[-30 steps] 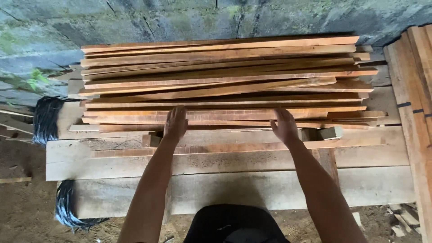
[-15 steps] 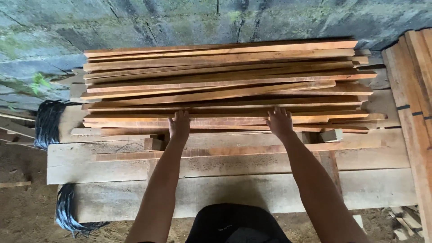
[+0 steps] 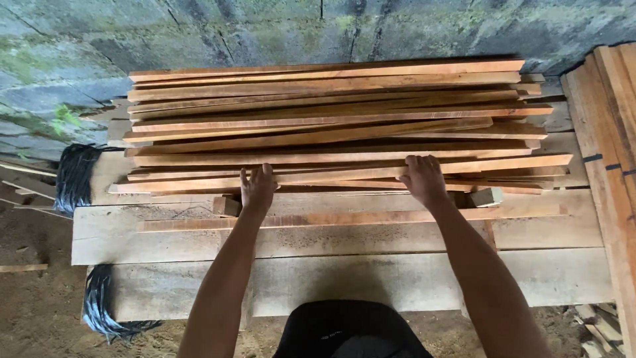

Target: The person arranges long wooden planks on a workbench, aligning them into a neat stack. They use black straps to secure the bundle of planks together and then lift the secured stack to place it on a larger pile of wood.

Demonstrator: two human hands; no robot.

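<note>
Stack of thin orange-brown wooden slats (image 3: 331, 119), laid lengthwise left to right in several loose layers, resting on broad pale planks (image 3: 344, 238) that serve as the surface; the stack sits toward the far edge, close against a grey, moss-stained block wall (image 3: 265, 33). Left hand (image 3: 257, 189): palm down at the near edge of the stack, fingers (image 3: 255, 176) extended and close together, tips resting on the front slat (image 3: 344, 176); not curled around it. Right hand (image 3: 424, 179): likewise flat on the same front slat, fingers (image 3: 421, 162) reaching over its top, thumb side toward the near edge; whether they grip underneath cannot be told. Both forearms reach in from the bottom of the view, hands well apart. One single slat (image 3: 331, 219) lies alone on the planks just nearer than the hands. Small wood offcut (image 3: 226, 206) just beside the left hand; second pale block (image 3: 487, 197) just beside the right hand. Black plastic strapping bundles (image 3: 76, 176) hang at the left ends of the planks. Further planks (image 3: 609, 146) lie at the right edge, running away from the viewer. Dirt floor (image 3: 33, 311) below, lower left.
</note>
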